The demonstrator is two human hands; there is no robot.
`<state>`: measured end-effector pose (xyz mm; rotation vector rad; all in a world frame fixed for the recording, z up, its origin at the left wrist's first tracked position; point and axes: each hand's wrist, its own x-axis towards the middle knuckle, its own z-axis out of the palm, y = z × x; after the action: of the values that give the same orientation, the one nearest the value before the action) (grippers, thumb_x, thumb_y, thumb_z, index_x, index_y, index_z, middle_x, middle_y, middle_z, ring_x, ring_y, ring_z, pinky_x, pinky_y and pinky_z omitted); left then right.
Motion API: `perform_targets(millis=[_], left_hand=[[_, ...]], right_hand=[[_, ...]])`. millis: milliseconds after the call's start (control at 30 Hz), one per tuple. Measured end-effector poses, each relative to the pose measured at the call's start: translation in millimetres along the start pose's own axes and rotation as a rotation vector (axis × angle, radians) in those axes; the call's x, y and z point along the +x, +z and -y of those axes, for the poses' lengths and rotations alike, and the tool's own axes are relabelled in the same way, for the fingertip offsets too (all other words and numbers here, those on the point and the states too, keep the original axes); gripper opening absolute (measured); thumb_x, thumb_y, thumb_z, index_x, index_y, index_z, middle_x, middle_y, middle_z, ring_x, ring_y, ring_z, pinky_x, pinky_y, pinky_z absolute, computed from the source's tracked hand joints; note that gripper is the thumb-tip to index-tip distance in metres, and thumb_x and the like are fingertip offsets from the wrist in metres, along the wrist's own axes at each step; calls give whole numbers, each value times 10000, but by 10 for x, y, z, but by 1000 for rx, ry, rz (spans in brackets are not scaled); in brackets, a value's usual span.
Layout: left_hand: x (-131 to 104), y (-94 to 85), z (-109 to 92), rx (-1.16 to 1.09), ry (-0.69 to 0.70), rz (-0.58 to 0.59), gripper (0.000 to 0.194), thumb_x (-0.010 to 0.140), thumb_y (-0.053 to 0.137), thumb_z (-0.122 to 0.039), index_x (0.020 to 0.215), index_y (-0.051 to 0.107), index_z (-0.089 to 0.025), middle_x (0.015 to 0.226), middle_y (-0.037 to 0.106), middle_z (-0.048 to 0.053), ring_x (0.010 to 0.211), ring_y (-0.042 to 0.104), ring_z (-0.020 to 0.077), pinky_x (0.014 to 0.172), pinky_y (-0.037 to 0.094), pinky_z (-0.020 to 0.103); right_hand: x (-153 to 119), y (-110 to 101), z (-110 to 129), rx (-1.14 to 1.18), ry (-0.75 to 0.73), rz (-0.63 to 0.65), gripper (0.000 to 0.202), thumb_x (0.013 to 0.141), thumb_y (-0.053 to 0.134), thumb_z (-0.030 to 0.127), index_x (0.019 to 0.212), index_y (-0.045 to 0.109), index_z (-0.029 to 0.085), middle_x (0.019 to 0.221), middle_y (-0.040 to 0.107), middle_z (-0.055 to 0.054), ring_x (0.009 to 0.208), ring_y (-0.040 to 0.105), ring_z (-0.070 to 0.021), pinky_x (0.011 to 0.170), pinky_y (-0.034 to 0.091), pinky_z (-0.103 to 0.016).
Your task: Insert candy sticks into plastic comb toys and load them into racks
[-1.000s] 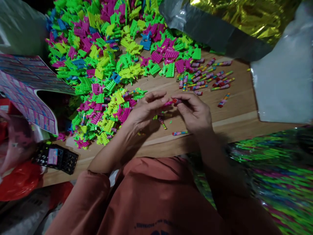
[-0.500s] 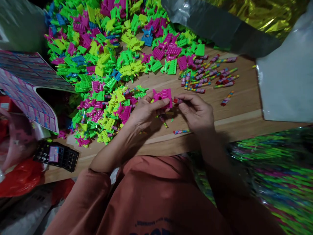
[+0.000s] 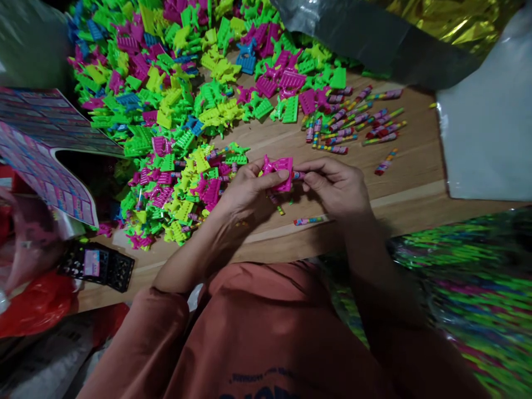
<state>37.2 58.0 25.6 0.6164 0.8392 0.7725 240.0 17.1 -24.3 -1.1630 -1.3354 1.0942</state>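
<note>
While firm in the left grip (image 3: 248,187), pink toy (image 3: 285,165) beside the tube (image 3: 297,175) fast in the right grip (image 3: 339,189).

The pink piece (image 3: 286,164) looks like glossy plastic, the table (image 3: 415,172) smooth wood (grain showing), the person's shirt (image 3: 266,327) matt cloth

Both arms reach forward, the left forearm (image 3: 187,252) and right forearm (image 3: 359,255) slanting inward. The left hand (image 3: 245,188) points right, its thumb (image 3: 272,180) stretched out in a firm grip, the other fingers partly hidden. Near it, the right hand (image 3: 343,191) points left, index finger (image 3: 318,164) extended, thumb bent in a pinch.
</note>
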Motion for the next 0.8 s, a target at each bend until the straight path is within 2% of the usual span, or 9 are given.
perform_targets(millis=[133,233,300,367,467,567,633,700,800], left_hand=[[-7,-23,40,163,61,-24,592,599,1163,-482,910,760,-180,832,798,21,712,716,154,720,583,295],[-29,-13,86,288,187,-96,542,685,1125,-512,908,747,-195,841,789,17,742,699,159,720,573,289],[-41,-9,126,287,209,-117,571,693,1110,-571,913,732,-203,843,780,17,744,694,164,730,587,302],[-53,-12,148,269,199,-114,606,676,1104,-618,913,728,-206,853,778,21,749,697,167,748,604,311],[-89,-34,93,357,222,-122,572,691,1102,-582,912,729,-208,856,776,19,770,696,164,760,604,300],[-188,-118,-107,562,227,-132,520,732,1084,-544,882,718,-207,804,731,2,716,639,144,669,537,265],[-301,-242,-317,710,243,-154,472,777,1050,-534,927,740,-210,810,706,1,689,607,140,612,492,259],[-431,-408,-564,893,291,-175,454,798,1027,-505,1060,784,-225,864,715,14,712,618,162,602,492,277],[-533,-621,-908,1215,415,-214,549,774,1036,-426,1243,798,-268,1070,764,60,955,708,262,742,587,355]], right_hand=[[-34,29,-26,-68,-84,-46,166,1108,745,340,1164,899,362,889,824,-11,751,760,-215,647,628,-368],[-39,59,9,-145,-223,-81,239,1108,698,222,1170,898,335,1039,872,-28,919,833,-240,791,686,-393],[-36,72,38,-184,-293,-69,259,1097,688,174,1169,897,307,1061,880,-34,976,847,-237,851,695,-386],[-39,89,65,-206,-305,-46,263,1095,683,165,1176,898,293,1060,885,-38,977,849,-227,855,696,-368],[-58,136,104,-256,-257,8,285,1097,662,182,1209,898,297,1118,894,-43,1004,847,-228,896,707,-375],[-62,142,132,-289,-219,104,285,1098,672,233,1259,892,317,1203,892,-38,1070,842,-237,977,704,-395],[-38,60,123,-305,-186,120,261,1095,711,302,1290,883,319,1230,887,-42,1090,835,-244,995,697,-402],[11,-103,75,-365,-102,33,280,1098,721,364,1328,867,297,1225,884,-61,1049,826,-249,981,692,-412],[113,-396,-62,-577,51,-130,307,1105,677,336,1351,847,263,1229,882,-94,1057,815,-277,1038,660,-455]])
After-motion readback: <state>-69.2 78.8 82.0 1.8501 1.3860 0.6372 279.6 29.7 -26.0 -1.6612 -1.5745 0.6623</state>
